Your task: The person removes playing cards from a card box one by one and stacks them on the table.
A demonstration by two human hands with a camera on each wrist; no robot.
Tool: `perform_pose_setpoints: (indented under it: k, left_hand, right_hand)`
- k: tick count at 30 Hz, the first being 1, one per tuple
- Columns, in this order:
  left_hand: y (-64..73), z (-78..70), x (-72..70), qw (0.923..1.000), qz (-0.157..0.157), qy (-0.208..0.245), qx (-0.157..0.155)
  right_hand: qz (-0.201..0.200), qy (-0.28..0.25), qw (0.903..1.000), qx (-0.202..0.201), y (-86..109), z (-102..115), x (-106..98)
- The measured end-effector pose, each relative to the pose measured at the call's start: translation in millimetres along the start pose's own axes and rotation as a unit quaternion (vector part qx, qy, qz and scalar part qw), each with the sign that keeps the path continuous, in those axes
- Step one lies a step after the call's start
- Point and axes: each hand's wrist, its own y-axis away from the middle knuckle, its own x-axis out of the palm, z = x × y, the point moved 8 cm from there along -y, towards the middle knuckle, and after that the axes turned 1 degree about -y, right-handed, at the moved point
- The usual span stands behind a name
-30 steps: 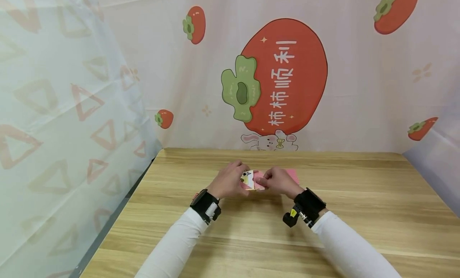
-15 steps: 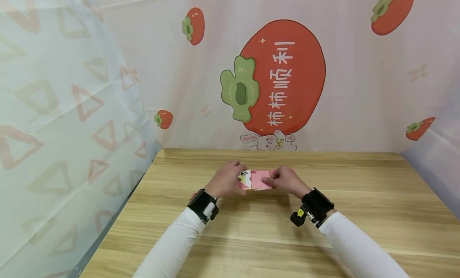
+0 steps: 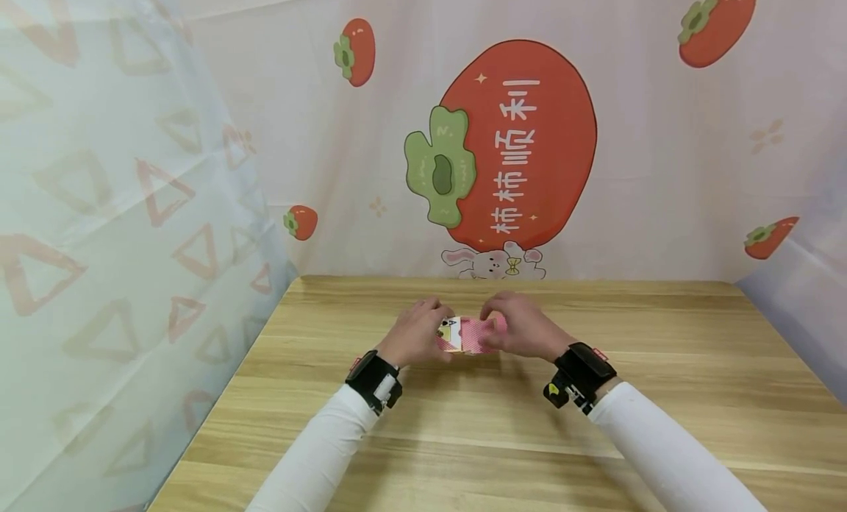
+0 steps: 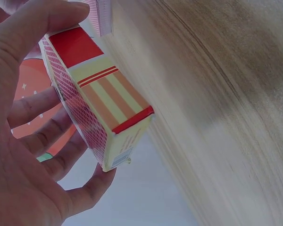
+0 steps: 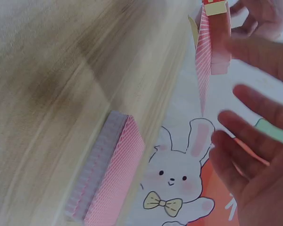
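A playing card box [image 3: 452, 334] with an ace on its face lies sideways between my hands in the head view. My left hand [image 3: 413, 334] grips its left end. In the left wrist view the thumb lies on the box's [image 4: 111, 94] striped narrow side, with the fingers along the patterned face. My right hand [image 3: 526, 326] is at the box's right end, fingers apart, thumb overlapping the pink patterned part. Blurred, spread fingers [image 5: 250, 122] show in the right wrist view. A deck of pink-backed cards [image 5: 115, 169] rests on the table, mostly hidden behind my right hand in the head view.
The wooden table [image 3: 430, 453] ends at a cloth backdrop [image 3: 635, 225] printed with persimmons and a rabbit. A pale curtain [image 3: 99, 276] hangs along the left. Both wrists wear black straps with small devices.
My right hand has parted its finger and thumb from the pinch at the box's right end and tilted forward. The left hand and the box stay about where they were.
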Motion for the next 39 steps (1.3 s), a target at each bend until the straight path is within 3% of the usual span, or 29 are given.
perform_pose_setpoints:
  k: [4, 8, 25, 39]
  left_hand:
    - [-0.4, -0.8, 0.7, 1.0, 0.002, -0.003, 0.002]
    - [-1.3, -2.5, 0.7, 1.0, 0.001, 0.0, 0.006]
    - [-3.3, -3.4, -0.2, 0.9999, 0.005, 0.004, 0.009]
    - [-1.2, 4.9, 0.1, 0.9997, -0.009, 0.018, 0.015]
  right_hand:
    - [0.04, 0.026, 0.9979, -0.043, -2.4, 12, 8]
    - [0.06, 0.043, 0.9961, -0.049, -4.3, 16, 13]
    - [0.083, 0.042, 0.9945, -0.046, -8.3, 18, 14]
    - [0.079, 0.023, 0.9953, -0.051, 3.0, -3, 1]
